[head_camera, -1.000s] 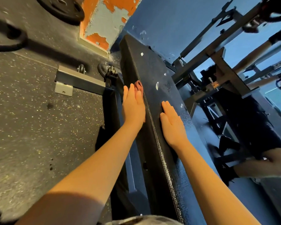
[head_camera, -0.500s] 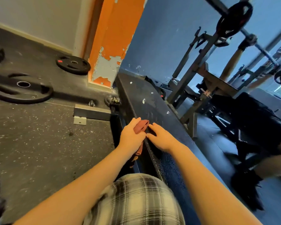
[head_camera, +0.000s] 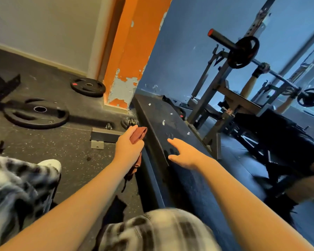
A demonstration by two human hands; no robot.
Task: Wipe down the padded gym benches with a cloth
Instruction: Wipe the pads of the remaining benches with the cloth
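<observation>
One crumpled rust-red cloth [head_camera: 138, 134], left hand [head_camera: 128, 148] fingers clamped on it; right hand [head_camera: 184, 153] fingers apart.

B/w plaid legwear [head_camera: 152, 230], white shoe [head_camera: 51, 164]

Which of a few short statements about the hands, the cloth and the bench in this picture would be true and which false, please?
1. The left hand grips a rust-red fabric cloth. True.
2. The right hand is curled round a spray bottle. False: it is open with fingers extended and holds nothing, over the black padded bench.
3. Small white flecks lie on the bench pad. True.
4. The large black round weight plate stands upright on its edge. False: it lies flat on the dark speckled floor.
5. The cloth is spread flat across the pad. False: it hangs bunched from the left hand at the pad's left edge.
</observation>
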